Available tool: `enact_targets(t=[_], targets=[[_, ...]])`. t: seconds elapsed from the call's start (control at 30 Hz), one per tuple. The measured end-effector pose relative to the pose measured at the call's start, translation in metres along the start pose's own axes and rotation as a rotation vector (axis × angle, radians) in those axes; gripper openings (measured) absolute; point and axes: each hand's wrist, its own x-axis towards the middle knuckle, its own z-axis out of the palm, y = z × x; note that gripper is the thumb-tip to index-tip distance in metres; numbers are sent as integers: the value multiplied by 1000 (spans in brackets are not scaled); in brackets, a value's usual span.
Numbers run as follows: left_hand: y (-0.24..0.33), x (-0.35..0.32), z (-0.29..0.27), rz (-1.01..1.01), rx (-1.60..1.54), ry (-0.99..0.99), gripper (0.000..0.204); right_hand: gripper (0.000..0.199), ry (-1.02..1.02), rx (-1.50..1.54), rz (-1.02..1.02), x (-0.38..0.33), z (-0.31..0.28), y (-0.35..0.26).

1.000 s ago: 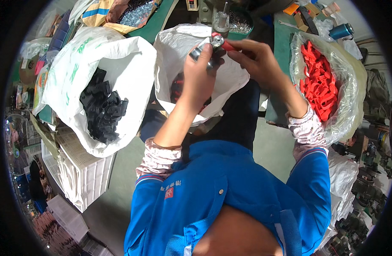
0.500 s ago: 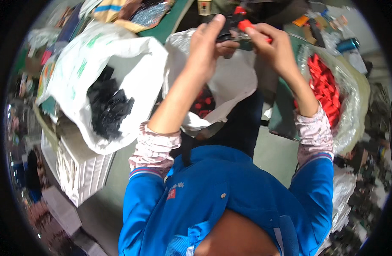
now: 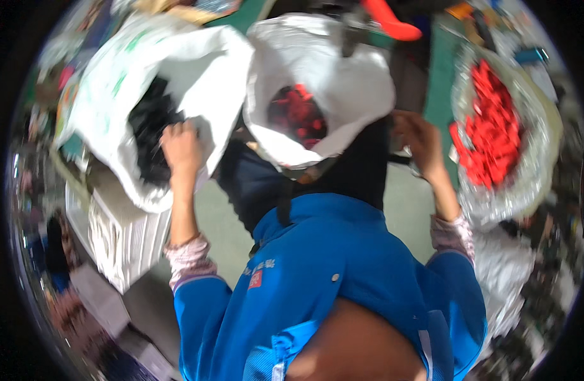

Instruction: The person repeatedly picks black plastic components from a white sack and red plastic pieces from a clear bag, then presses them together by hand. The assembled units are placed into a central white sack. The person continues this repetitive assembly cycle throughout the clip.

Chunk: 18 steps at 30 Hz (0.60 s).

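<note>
My left hand [image 3: 181, 149] reaches into the white sack [image 3: 216, 82] at the left, its fingers bent down against a heap of black plastic pieces [image 3: 151, 120]. What they grip, if anything, is hidden. My right hand [image 3: 421, 143] is beside the right rim of the middle white sack [image 3: 362, 95], fingers curled in; blur hides whether a small piece is in them. Inside the middle sack lies a mix of red and black pieces [image 3: 298, 114]. Above its far rim a red handle [image 3: 393, 22] sticks out from a dark metal device [image 3: 352, 32], with no hand on it.
At the right, a clear plastic-lined bag [image 3: 540, 140] holds many red pieces [image 3: 492, 127]. A stack of white cartons [image 3: 127, 235] stands below the left sack. A blue-green cylinder [image 3: 531, 56] lies at the far right.
Both hands have left the dark device and red handle at the top. My left hand moved down and left into the black pieces; my right hand came down toward me. The red handle has swung.
</note>
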Motion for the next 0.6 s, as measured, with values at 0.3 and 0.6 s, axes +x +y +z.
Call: enact_targets(t=[0.3,0.6], targets=[[-9,10,-47,-291,-891,217,30,30,409,-961,174,-18,-102,36],[108,45,-65,-292,-2468,-171,33,27,190,-56,173,11,-84,45]])
